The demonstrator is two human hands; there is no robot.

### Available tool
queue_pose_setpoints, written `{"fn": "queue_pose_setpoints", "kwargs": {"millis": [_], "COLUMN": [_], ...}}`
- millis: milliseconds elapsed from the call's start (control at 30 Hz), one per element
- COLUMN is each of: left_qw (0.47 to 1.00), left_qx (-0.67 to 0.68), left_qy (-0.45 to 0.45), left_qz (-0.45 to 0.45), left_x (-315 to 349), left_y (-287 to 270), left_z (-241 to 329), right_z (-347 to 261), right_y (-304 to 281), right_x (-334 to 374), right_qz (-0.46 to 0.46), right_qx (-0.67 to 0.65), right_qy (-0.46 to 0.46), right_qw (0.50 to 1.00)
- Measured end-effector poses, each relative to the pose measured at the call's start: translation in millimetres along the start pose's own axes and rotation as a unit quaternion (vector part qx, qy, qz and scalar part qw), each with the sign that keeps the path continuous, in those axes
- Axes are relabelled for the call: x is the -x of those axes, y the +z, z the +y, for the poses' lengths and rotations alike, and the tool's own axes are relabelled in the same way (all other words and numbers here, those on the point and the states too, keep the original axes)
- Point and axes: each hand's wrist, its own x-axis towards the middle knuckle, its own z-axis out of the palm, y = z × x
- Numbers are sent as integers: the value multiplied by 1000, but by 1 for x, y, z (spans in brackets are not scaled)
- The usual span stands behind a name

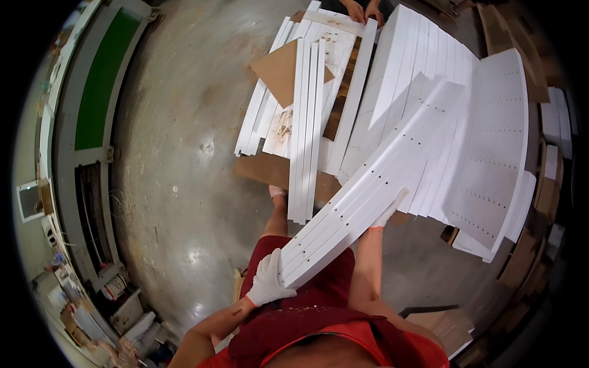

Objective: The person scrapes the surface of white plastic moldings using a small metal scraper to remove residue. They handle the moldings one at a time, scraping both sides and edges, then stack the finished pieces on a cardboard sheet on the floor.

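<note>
A bundle of long white boards (362, 184) with rows of small dark holes slants across in front of me, from near my lap up to the right. My left hand (268, 279), in a white knitted glove, grips the bundle's near end. My right hand (390, 208), gloved too, holds its right side further along; its fingers are partly hidden by the boards. Beneath the bundle's far part lies a wide stack of white panels (423, 55). To the left, narrow white strips (302, 153) rest on a pile with a brown cardboard piece (276, 72).
Another person's hands (363, 11) are at the far end of a long white board (353, 104). A row of white drilled panels (491, 147) stands at the right. A grey machine with a green panel (105, 80) runs along the left. Concrete floor (190, 172) lies between.
</note>
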Motion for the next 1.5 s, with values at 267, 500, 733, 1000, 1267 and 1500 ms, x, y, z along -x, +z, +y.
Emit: {"fn": "queue_pose_setpoints", "kwargs": {"millis": [267, 500, 733, 1000, 1267, 1500], "left_qw": [994, 972, 907, 622, 694, 710], "left_qx": [24, 216, 413, 732, 684, 691], "left_qy": [23, 67, 81, -19, -89, -12], "left_qz": [105, 57, -26, -277, -206, -135], "left_x": [-15, -87, -159, -237, -298, -348], "left_y": [-34, -43, -37, 18, 76, 24], "left_z": [10, -65, -166, -283, -359, -291], "right_z": [54, 151, 255, 323, 406, 393], "right_y": [68, 84, 79, 125, 84, 98], "right_x": [25, 16, -42, -95, -130, -140], "right_qz": [-9, -41, -98, -11, -20, -14], "right_qx": [62, 85, 174, 789, 910, 881], "right_qy": [58, 221, 240, 7, -154, -88], "right_qw": [996, 971, 950, 615, 385, 464]}}
